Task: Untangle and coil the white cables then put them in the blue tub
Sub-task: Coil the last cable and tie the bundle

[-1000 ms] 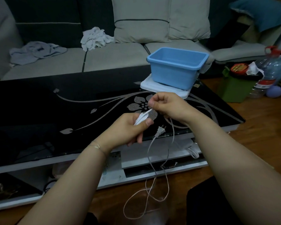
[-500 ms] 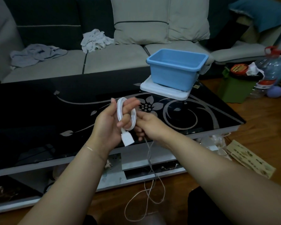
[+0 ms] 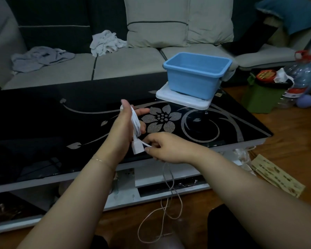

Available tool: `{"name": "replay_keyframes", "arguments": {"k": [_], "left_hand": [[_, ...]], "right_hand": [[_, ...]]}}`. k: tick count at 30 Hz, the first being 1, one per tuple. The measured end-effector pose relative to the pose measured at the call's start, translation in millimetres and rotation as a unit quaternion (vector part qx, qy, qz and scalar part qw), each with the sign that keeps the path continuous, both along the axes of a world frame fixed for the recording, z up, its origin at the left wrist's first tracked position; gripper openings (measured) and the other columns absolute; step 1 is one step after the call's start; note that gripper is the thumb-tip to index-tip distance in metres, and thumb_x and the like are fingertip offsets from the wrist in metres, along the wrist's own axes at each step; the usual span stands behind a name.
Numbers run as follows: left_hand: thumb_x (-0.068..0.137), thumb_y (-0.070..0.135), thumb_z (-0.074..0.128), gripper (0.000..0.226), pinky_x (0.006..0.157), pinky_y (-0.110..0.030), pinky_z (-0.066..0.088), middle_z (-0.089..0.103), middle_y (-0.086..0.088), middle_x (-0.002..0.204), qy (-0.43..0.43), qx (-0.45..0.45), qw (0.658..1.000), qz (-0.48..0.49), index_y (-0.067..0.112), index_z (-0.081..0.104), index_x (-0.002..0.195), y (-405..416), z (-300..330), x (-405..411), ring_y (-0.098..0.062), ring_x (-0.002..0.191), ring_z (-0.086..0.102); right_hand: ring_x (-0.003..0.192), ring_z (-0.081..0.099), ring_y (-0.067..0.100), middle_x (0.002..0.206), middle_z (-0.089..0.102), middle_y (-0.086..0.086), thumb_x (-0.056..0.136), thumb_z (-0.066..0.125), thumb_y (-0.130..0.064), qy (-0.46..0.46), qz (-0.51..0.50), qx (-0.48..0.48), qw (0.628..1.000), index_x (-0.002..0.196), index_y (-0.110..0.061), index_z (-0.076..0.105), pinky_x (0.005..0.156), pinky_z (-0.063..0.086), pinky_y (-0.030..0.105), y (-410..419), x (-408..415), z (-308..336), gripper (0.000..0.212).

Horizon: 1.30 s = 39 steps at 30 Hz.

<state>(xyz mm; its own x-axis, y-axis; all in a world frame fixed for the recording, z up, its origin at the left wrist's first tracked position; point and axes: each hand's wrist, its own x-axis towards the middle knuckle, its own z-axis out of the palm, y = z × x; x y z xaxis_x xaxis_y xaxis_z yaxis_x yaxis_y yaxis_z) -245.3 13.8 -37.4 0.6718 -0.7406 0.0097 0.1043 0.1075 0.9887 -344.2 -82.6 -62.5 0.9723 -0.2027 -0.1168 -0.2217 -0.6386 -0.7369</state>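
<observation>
A white cable [image 3: 135, 123] is wound in loops around my left hand [image 3: 123, 130], which is held upright over the black table with fingers fairly straight. A white connector block [image 3: 137, 147] hangs from the loops below that palm. My right hand [image 3: 166, 148] pinches the cable's free strand just right of the block. The rest of the cable [image 3: 169, 198] trails down from that hand and lies in loose loops on the floor. The blue tub [image 3: 196, 76] stands on a white lid at the table's far right, with nothing visible inside.
The black glass table [image 3: 79, 126] with a flower pattern lies in front of a grey sofa [image 3: 79, 67] strewn with cloths. A green bin [image 3: 264, 97] and a plastic bottle [image 3: 298, 81] stand on the wooden floor at right. A paper strip [image 3: 276, 175] lies near my right arm.
My left hand went from pinching folded cable to holding loops wound around it. My right hand dropped from above the left hand to below it, drawing the strand under the connector block.
</observation>
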Motion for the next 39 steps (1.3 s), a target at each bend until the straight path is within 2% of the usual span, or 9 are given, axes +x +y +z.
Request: {"name": "replay_keyframes", "arguments": {"k": [5,9,14,18,21,24,28,34,39], "left_hand": [[0.078,0.073,0.016,0.040,0.075,-0.040,0.046,0.053,-0.017,0.094,-0.193,0.048,0.979,-0.034,0.058,0.049,0.096,0,-14,-5,-0.022,0.071,0.048],[0.059,0.094,0.020,0.101,0.064,-0.038,0.051,0.054,-0.015,0.082,-0.265,0.105,0.957,-0.056,0.018,0.045,0.119,-3,-21,1,-0.018,0.068,0.057],[0.059,0.096,0.021,0.096,0.084,-0.043,0.050,0.057,0.006,0.110,-0.391,0.172,0.898,-0.103,0.018,0.039,0.110,0,-21,-1,-0.014,0.096,0.061],[0.057,0.091,0.020,0.076,0.057,-0.035,0.035,0.048,0.006,0.077,-0.459,0.280,0.834,-0.125,0.022,0.033,0.086,0,-19,-4,-0.011,0.066,0.047],[0.066,0.090,0.024,0.071,0.058,-0.043,0.042,0.058,-0.002,0.072,-0.480,0.316,0.806,-0.144,0.022,0.038,0.077,0,-24,-1,-0.018,0.063,0.053],[0.078,0.082,0.021,0.073,0.062,-0.040,0.054,0.062,-0.001,0.058,-0.442,0.300,0.828,-0.170,0.020,0.057,0.090,4,-24,-5,-0.014,0.052,0.061],[0.099,0.049,0.025,0.053,0.047,-0.025,0.044,0.056,-0.001,0.049,-0.302,0.221,0.912,-0.170,0.017,0.066,0.100,0,-21,-11,-0.015,0.041,0.051],[0.102,0.037,0.030,0.047,0.045,-0.024,0.030,0.074,-0.011,0.081,-0.153,0.116,0.965,-0.178,0.006,0.066,0.104,0,-13,-14,-0.014,0.035,0.037],[0.098,0.035,0.029,0.054,0.038,-0.017,0.031,0.073,-0.019,0.092,0.004,0.018,0.983,-0.185,-0.005,0.064,0.106,-1,-10,-12,-0.009,0.029,0.034]], "right_hand": [[0.066,0.059,0.018,0.069,0.057,-0.003,0.092,0.056,-0.028,0.010,0.022,-0.013,1.000,0.094,-0.013,0.063,0.067,0.053,0.040,-5,-1,6,0.017],[0.060,0.054,0.015,0.066,0.055,0.003,0.092,0.057,-0.025,0.018,0.018,0.033,0.999,0.086,-0.008,0.061,0.056,0.051,0.032,-11,-3,12,0.019],[0.061,0.056,0.020,0.063,0.056,0.008,0.089,0.055,-0.013,0.036,0.035,0.077,0.996,0.084,-0.005,0.060,0.066,0.052,0.034,-21,-9,22,0.010],[0.056,0.048,0.015,0.066,0.051,0.009,0.088,0.058,-0.010,0.068,0.047,0.074,0.994,0.080,-0.010,0.057,0.047,0.043,0.022,-30,-14,26,0.007],[0.060,0.050,0.014,0.063,0.053,0.002,0.088,0.061,-0.016,0.067,0.036,0.041,0.996,0.086,-0.005,0.063,0.052,0.047,0.024,-40,-19,29,0.012],[0.063,0.055,0.009,0.065,0.060,-0.002,0.085,0.067,-0.019,-0.001,-0.013,0.082,0.997,0.084,-0.014,0.064,0.061,0.051,0.030,-54,-22,31,0.006],[0.067,0.054,0.012,0.076,0.059,0.010,0.085,0.068,-0.020,-0.083,-0.065,0.117,0.988,0.089,-0.015,0.062,0.058,0.048,0.023,-66,-20,29,0.009],[0.064,0.052,0.005,0.067,0.060,-0.006,0.088,0.064,-0.026,-0.135,-0.096,0.135,0.977,0.079,-0.020,0.064,0.058,0.044,0.021,-67,-12,21,0.011],[0.061,0.046,0.016,0.067,0.053,0.004,0.094,0.051,-0.032,-0.162,-0.103,0.240,0.952,0.080,-0.014,0.059,0.054,0.040,0.022,-52,2,6,0.024]]}}
